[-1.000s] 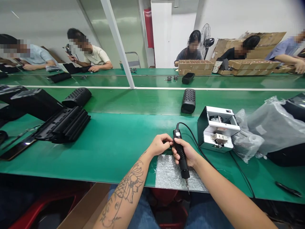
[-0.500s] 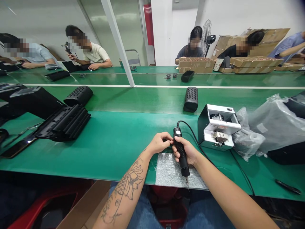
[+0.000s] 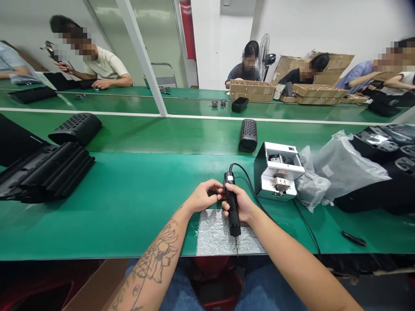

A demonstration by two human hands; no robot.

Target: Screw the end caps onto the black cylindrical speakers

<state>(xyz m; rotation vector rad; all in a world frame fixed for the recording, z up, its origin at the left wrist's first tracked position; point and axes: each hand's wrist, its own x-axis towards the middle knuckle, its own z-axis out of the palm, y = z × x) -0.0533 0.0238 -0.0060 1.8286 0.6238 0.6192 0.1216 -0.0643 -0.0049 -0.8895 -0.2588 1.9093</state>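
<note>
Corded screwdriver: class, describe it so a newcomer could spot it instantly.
On the green table, find the silvery sheet at the near edge. Over it, the right hand grips the black screwdriver. Unlike the boxy white machine nearby, it is slim, with a thin metal bit.

Brightly lit — upper-right corner darkened.

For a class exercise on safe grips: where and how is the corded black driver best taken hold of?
Probably round the thick middle of the black driver, from its right side, as the right hand holds it. The body is long and rounded; the cord leaves the far end and the bit sticks out of the near end, so avoid both ends.
</note>
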